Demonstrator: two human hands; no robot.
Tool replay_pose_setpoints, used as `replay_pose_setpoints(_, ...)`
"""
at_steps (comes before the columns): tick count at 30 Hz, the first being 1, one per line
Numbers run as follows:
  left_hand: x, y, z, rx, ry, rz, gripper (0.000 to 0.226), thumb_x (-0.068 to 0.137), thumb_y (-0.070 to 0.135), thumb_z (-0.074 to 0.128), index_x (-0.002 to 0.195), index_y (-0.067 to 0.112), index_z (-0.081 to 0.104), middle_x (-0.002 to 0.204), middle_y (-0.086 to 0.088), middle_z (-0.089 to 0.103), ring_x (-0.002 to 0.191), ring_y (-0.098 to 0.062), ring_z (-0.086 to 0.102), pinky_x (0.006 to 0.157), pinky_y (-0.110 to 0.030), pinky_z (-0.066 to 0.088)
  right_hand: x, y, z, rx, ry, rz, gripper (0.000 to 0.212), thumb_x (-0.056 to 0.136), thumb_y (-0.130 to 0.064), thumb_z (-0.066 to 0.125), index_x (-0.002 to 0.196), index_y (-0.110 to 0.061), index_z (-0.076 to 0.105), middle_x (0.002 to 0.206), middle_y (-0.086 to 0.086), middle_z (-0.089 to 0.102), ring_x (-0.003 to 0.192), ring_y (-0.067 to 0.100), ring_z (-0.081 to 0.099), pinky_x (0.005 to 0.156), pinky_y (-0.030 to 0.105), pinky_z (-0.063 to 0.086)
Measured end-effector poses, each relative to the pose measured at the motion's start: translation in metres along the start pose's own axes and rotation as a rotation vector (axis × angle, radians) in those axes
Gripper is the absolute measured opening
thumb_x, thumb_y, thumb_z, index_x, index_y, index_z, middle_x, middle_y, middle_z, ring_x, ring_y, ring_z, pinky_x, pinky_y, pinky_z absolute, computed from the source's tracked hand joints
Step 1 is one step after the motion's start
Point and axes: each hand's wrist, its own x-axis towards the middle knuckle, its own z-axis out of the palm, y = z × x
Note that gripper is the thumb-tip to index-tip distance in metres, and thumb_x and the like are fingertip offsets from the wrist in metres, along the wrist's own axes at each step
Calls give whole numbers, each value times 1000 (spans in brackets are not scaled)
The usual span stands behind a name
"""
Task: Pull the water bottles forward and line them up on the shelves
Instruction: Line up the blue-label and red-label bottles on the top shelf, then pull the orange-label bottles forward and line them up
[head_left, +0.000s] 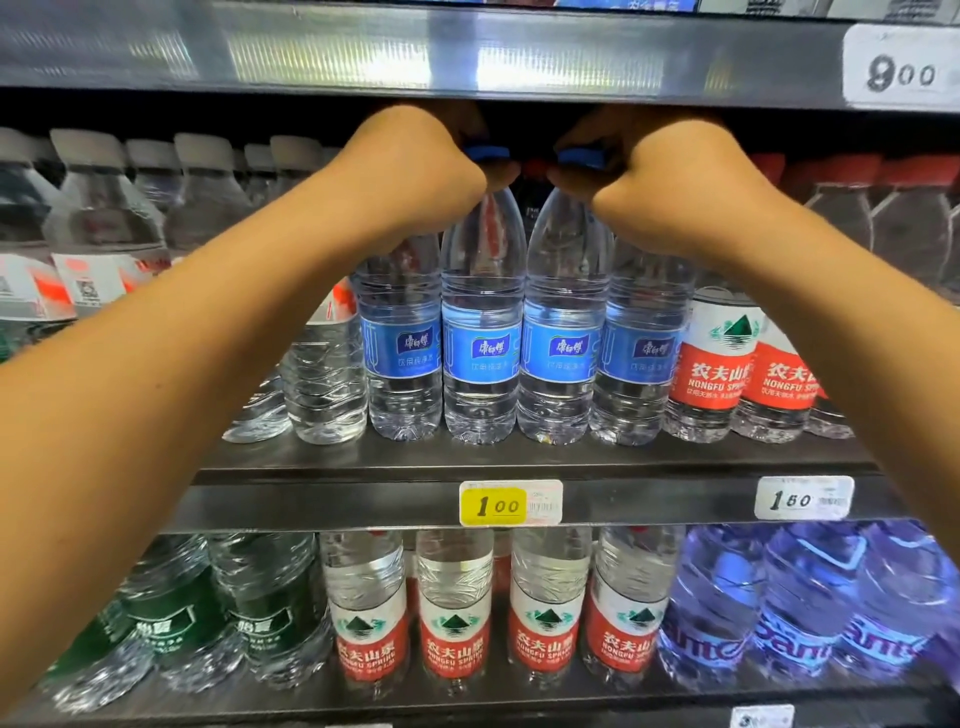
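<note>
Left hand (415, 161) curled around neck of blue-label water bottle (480, 332), under blue cap. Just beside it, right hand (654, 176) gripping neck of neighbouring blue-label bottle (558, 338). Both bottles upright, touching, near front edge of middle shelf (467, 457), below hands. Red-label Nongfu Spring bottles (711, 364) right of right hand.

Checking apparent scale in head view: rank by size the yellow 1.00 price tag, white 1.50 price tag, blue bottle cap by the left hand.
1. Yellow 1.00 price tag and white 1.50 price tag: alike, unranked.
2. Blue bottle cap by the left hand: smallest, partly hidden.
</note>
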Motion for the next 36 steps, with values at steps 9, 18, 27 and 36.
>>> replay_pose_setpoints(9, 3, -6, 2, -59, -23, 85, 22, 90, 32, 70, 112, 28, 70, 112, 3, 71, 106, -17, 64, 98, -37, 50, 0, 3, 7, 40, 64, -43, 38, 96, -37, 54, 132, -25, 56, 124, 10, 64, 110, 32, 58, 91, 41, 48)
replay_pose_setpoints(18, 3, -16, 2, 143, 37, 249, 33, 94, 45, 56, 113, 20, 69, 96, -5, 70, 79, -22, 61, 72, -32, 50, -4, 1, 4, 4, 54, 3, 41, 99, -43, 45, 112, -9, 64, 85, 20, 66, 76, 35, 58, 65, 41, 47)
replay_pose_setpoints(27, -13, -64, -46, 623, 235, 372, 34, 95, 33, 46, 79, 4, 52, 57, -12, 47, 55, -36, 39, 57, -37, 30, 0, -44, 4, -107, -24, -128, 42, 96, -27, 43, 58, -14, 32, 57, 5, 33, 51, 18, 29, 48, 31, 22)
replay_pose_setpoints(36, -3, -74, -81, 605, 43, 111, 38, 96, 32, 50, 99, -3, 65, 100, -27, 64, 92, -39, 57, 63, -35, 36, 29, -103, 24, -144, -202, -154, 38, 95, -43, 43, 96, -10, 61, 81, 10, 58, 75, 30, 55, 68, 35, 46)
